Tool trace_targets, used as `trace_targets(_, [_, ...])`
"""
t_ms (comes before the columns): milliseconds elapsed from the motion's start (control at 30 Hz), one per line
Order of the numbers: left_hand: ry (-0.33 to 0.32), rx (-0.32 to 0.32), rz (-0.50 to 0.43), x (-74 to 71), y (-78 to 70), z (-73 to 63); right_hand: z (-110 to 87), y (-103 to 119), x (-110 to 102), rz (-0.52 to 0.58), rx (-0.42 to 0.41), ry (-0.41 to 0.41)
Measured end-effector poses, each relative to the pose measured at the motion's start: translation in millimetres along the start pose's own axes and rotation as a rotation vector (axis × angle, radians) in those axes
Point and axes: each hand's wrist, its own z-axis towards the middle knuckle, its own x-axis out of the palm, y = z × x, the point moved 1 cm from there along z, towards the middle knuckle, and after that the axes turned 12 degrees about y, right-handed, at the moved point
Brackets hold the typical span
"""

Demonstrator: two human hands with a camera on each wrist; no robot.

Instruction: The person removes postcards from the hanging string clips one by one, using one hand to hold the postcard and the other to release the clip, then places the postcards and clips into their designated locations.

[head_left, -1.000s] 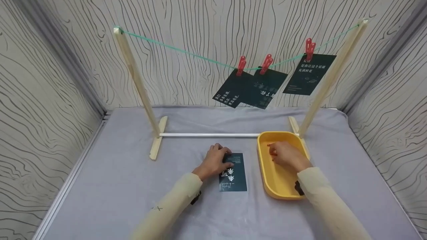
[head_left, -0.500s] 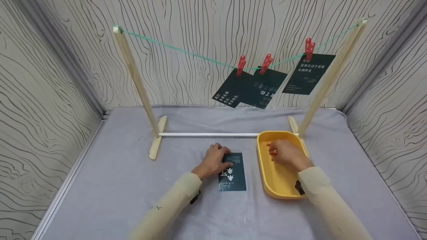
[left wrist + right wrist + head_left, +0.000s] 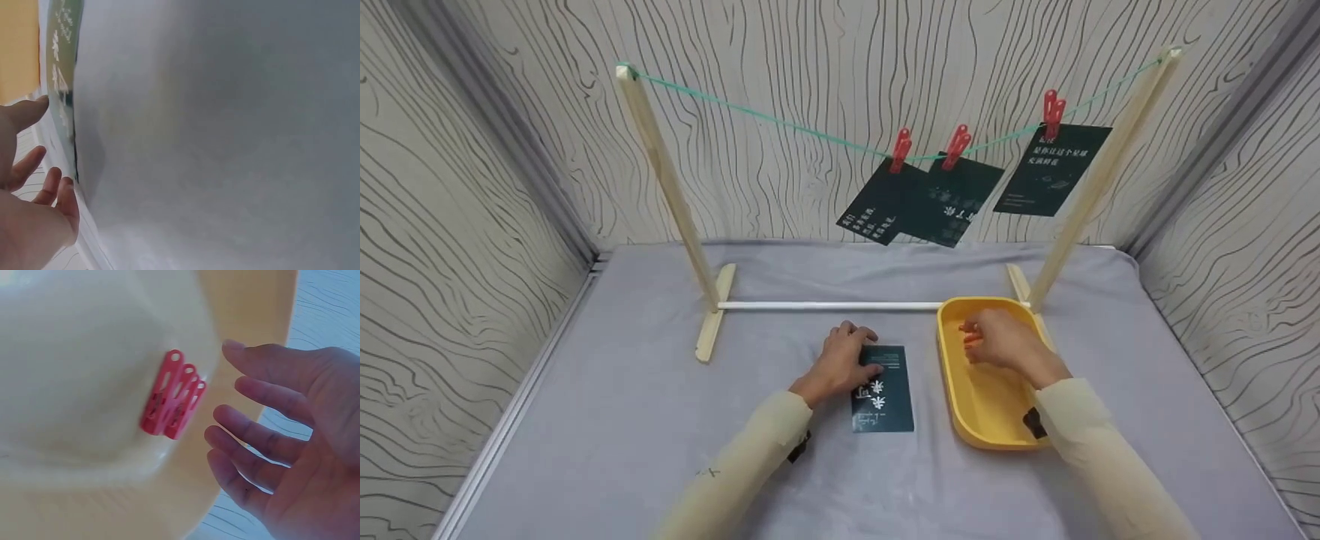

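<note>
My left hand (image 3: 840,364) rests at the left side of a dark green printed card (image 3: 894,409) lying on the cloth. Its thumb reaches over the card; the other fingers are near the top edge, loosely bent. In the left wrist view the card (image 3: 63,56) shows beside the thumb and fingertips. My right hand (image 3: 1006,341) is inside a yellow basin (image 3: 994,431), above red clothespins (image 3: 973,339). The right wrist view shows its thumb and fingers spread apart, with the clothespins (image 3: 171,399) lying beyond the fingertips on the basin's floor.
Behind the hands stands a wooden frame with a left post (image 3: 667,180), a right post (image 3: 1099,191) and a white bottom rod (image 3: 829,306). Along its green string (image 3: 757,114) hang three dark cards (image 3: 1046,176) by red clothespins (image 3: 958,146). The basin stands close against the right foot.
Very little differs. My right hand has shifted slightly to the right within the basin. The left hand stays at the card, and the whole head view has moved a few pixels.
</note>
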Motion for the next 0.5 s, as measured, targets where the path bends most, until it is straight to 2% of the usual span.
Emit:
trace_targets(100, [-0.009,0.000,-0.010,-1.7,0.1,0.7,-1.6,5,-5,0.038,0.010,-0.004])
trace_targets(167, [-0.014,0.000,-0.019,-2.3,0.2,0.4,-3.0,9,-9,0.022,0.016,-0.016])
trace_targets(333, [-0.024,0.017,-0.050,-4.0,0.2,-0.3,-8.2,19,-22,-0.104,-0.006,-0.066])
trace_targets(500, [-0.032,0.015,-0.099,-8.7,0.3,-0.5,-14.5,33,-36,-0.094,-0.001,-0.089])
